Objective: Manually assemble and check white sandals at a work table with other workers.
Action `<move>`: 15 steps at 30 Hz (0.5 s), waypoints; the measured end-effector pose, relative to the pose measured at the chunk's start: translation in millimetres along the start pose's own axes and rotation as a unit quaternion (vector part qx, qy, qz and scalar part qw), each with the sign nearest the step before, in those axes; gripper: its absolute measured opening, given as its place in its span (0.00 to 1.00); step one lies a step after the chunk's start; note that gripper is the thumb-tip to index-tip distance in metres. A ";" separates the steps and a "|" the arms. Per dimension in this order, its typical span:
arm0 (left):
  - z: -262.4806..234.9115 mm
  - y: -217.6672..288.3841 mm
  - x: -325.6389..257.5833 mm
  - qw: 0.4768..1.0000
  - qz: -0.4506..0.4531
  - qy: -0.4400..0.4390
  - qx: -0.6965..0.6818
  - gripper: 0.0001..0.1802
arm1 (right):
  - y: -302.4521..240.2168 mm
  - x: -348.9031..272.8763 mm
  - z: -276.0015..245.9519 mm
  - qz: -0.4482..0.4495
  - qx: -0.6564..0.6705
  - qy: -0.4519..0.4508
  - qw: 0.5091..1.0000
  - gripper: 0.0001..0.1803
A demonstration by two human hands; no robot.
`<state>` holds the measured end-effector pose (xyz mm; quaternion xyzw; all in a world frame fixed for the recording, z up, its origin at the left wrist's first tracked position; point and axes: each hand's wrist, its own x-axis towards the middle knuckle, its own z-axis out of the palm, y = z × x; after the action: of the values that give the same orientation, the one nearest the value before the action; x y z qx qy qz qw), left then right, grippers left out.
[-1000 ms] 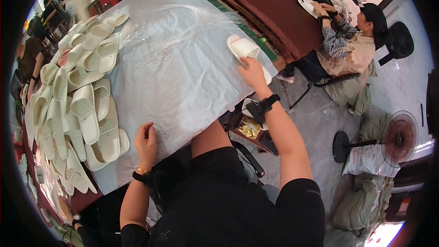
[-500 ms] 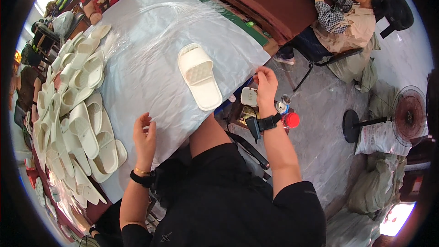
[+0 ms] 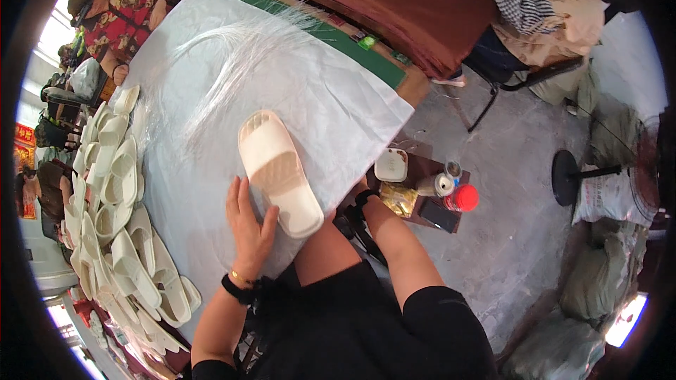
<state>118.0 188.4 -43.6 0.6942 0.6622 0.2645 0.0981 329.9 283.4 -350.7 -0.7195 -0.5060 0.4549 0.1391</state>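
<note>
A cream-white slipper [image 3: 285, 186] with a wide strap and dimpled footbed lies on the table, its heel end toward me. Against its left side rests my left hand [image 3: 248, 229], fingers stretched out and thumb spread, the thumb tip at the slipper's edge. It is open and not gripping the slipper. My right hand [image 3: 361, 187] reaches down past the table's front right edge. Its fingers are hidden below the table, so what they do or hold does not show. Further up the table lies a bundle of thin clear strands [image 3: 236, 53].
Many similar slippers [image 3: 134, 260] are piled at the table's left. A pale sheet [image 3: 345, 98] covers the table. Beside my right arm, a low stand holds a white box [image 3: 391, 165], a can [image 3: 436, 184] and a red-lidded jar [image 3: 463, 198]. Two people sit at the far side.
My left hand has moved up to the slipper's side. My right hand has gone from above the table corner to below its edge. The view has shifted; the slipper appears lower and further left.
</note>
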 end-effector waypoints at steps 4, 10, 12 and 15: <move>-11.5 1.6 -2.7 0.995 -0.050 -0.055 0.061 0.43 | -52.1 60.1 40.9 -0.081 -0.008 -0.021 0.996 0.18; -12.7 5.1 0.9 0.988 -0.056 -0.111 0.090 0.48 | -177.8 141.7 102.2 -0.244 0.003 -0.053 0.968 0.18; -12.5 5.0 -3.1 0.988 -0.054 -0.112 0.091 0.49 | -202.8 163.8 126.7 -0.288 0.010 -0.056 0.956 0.18; -9.1 -0.1 -5.4 0.988 -0.045 -0.112 0.093 0.50 | -235.9 193.0 161.2 -0.343 0.022 -0.058 0.937 0.18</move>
<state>113.5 181.3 -37.3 0.6947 0.6997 0.1178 0.1183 74.1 512.4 -382.3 -0.4708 -0.7194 0.4318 0.2729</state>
